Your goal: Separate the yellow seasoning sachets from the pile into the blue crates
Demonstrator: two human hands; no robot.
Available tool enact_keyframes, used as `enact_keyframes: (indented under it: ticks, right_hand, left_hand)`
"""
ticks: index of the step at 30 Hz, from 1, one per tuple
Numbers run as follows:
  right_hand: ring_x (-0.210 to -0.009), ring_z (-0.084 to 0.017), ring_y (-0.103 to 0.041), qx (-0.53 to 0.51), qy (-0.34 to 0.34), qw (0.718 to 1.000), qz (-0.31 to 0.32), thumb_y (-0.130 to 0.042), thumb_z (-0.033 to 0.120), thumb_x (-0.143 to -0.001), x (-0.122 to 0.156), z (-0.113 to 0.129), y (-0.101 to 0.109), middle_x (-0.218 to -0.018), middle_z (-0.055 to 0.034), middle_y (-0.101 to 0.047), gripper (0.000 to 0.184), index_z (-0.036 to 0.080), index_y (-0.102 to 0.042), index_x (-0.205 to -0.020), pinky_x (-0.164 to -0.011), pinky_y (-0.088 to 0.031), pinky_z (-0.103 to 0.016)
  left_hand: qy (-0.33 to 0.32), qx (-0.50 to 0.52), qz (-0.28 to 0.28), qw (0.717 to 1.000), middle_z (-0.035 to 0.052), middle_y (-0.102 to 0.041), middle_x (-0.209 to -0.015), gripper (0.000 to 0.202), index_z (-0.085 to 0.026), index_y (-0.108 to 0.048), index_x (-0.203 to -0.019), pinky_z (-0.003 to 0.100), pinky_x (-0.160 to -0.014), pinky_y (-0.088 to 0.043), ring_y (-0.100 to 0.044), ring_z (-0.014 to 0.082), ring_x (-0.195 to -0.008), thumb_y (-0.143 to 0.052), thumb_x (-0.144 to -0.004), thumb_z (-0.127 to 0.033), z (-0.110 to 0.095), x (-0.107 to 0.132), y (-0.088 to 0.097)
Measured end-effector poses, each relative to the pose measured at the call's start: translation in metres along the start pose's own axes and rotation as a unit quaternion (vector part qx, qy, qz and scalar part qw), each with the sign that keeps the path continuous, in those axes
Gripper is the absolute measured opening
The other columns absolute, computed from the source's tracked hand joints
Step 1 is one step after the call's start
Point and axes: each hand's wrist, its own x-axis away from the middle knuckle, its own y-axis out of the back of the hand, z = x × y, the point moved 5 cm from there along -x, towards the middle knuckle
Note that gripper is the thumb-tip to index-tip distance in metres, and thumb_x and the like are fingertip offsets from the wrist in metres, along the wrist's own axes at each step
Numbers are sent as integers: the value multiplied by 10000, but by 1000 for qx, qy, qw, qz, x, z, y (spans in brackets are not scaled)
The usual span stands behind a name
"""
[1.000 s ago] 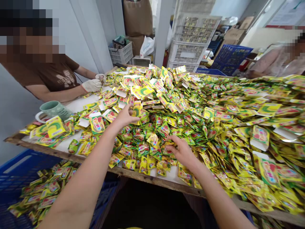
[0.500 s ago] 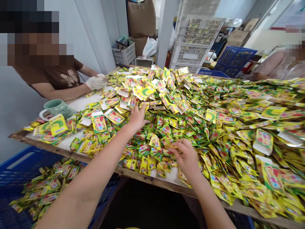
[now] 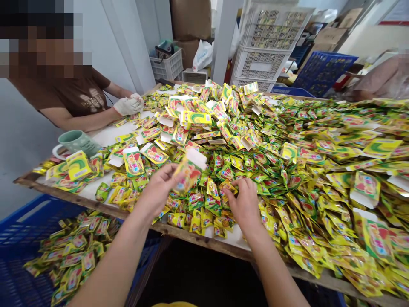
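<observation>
In the head view my left hand point(image 3: 159, 187) is closed on a small yellow and green printed carton point(image 3: 192, 168), tilted, with a white flap up at its top. To its right, my right hand point(image 3: 245, 200) pinches a small yellow sachet point(image 3: 227, 186) between thumb and fingers, low over the pile. Many green and yellow sachets point(image 3: 196, 199) lie beneath both hands. Beyond them rises a heap of similar cartons point(image 3: 195, 117), some with flaps raised.
A co-worker's gloved hands point(image 3: 128, 105) are at the table's far left. Nearer stands a green mug point(image 3: 78, 143). Below the wooden table edge point(image 3: 198, 243), a blue crate point(image 3: 19, 226) holds filled cartons. White crates point(image 3: 262, 64) are stacked behind.
My left hand has drawn back from the carton heap toward me, bringing a carton with it. My right hand has shifted slightly up and left, still pinching.
</observation>
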Motion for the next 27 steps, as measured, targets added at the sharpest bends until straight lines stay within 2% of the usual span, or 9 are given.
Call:
enact_keyframes:
  ticks: [3, 5, 7, 9, 14, 20, 22, 24, 27]
  right_hand:
    - [-779, -224, -558, -77, -19, 996, 41, -582, 298, -842, 11, 1, 6, -827, -63, -610, 114, 205, -551, -900, -710, -459, -353]
    - [-777, -203, -600, -181, -80, 980, -17, -611, 318, -831, 16, -2, 24, -878, -57, -647, 201, 198, -556, -983, -707, -488, -337]
    - [-835, -198, -635, -282, -128, 944, -116, -648, 316, -817, 22, -3, 46, -972, -66, -661, 308, 197, -546, -1083, -738, -517, -339]
    - [-869, -198, -652, -330, -120, 923, -158, -659, 277, -818, 28, 4, 62, -1009, -68, -661, 319, 209, -551, -1111, -773, -531, -350]
    - [-925, -197, -644, -219, 21, 972, -81, -608, 194, -857, 41, 29, 70, -958, -44, -685, 150, 238, -616, -1000, -858, -507, -352]
    - [-883, -199, -650, -169, -22, 984, 49, -567, 270, -881, 40, 16, 72, -971, -43, -691, 186, 231, -588, -1062, -779, -504, -313]
    - [-885, -204, -646, -149, -12, 985, 85, -538, 259, -889, 37, 17, 75, -974, -49, -687, 189, 223, -581, -1070, -782, -495, -315]
    - [-881, -201, -638, -129, -3, 987, 99, -525, 241, -887, 37, 20, 77, -972, -52, -678, 192, 218, -575, -1070, -786, -487, -310]
    - [-856, -200, -624, -118, -15, 990, 70, -524, 221, -875, 39, 24, 77, -941, -58, -660, 172, 209, -563, -1042, -759, -483, -300]
  left_hand:
    - [23, -43, 59, 997, 32, -708, -901, 259, -191, -639, -931, 264, -717, -490, -645, 190, -820, -716, -743, -352, 20, 32, -29]
    - [16, -82, 78, 993, 34, -702, -922, 220, -201, -634, -936, 273, -750, -481, -635, 202, -859, -676, -776, -347, 30, 46, -43]
    - [-9, -133, 88, 987, 30, -685, -928, 188, -211, -635, -942, 274, -773, -465, -618, 203, -876, -636, -808, -342, 38, 53, -54]
    - [-31, -167, 101, 980, 21, -663, -901, 163, -214, -630, -930, 265, -774, -449, -600, 194, -858, -612, -827, -339, 43, 56, -65]
    - [-14, -123, 102, 987, -4, -609, -812, 159, -207, -572, -902, 241, -697, -431, -561, 161, -758, -567, -858, -360, 60, 58, -81]
    - [-17, -88, 61, 994, 10, -616, -887, 165, -215, -543, -937, 253, -764, -436, -572, 175, -848, -547, -879, -369, 74, 68, -88]
    - [-7, -63, 61, 996, 9, -612, -880, 165, -217, -535, -940, 251, -761, -439, -571, 174, -848, -540, -885, -373, 79, 73, -92]
    - [0, -36, 67, 997, 16, -614, -898, 168, -215, -535, -951, 252, -769, -440, -571, 177, -869, -532, -892, -372, 83, 77, -97]
    - [6, -1, 63, 998, 21, -614, -923, 165, -219, -537, -982, 255, -796, -439, -568, 172, -879, -511, -907, -363, 88, 82, -100]
